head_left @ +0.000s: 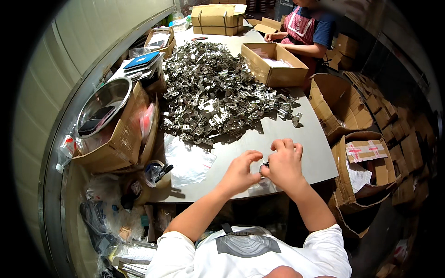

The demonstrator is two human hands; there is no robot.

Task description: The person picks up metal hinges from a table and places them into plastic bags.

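Note:
Near the table's front edge, my two hands meet over a small clear plastic bag. My right hand is closed, its fingers curled in a pinch around a small dark metal piece, mostly hidden by the fingers. Close beside it on the left, my left hand is curved, with thumb and forefinger apart and the thumb tip near the metal piece. Beyond the hands spreads a large heap of small shiny metal brackets. Flat clear plastic bags lie to the left of my left hand.
An open cardboard box sits right of the heap, with a person behind it. Open cartons stand off the table's right edge. On the left are a metal bowl, a carton and a tape roll.

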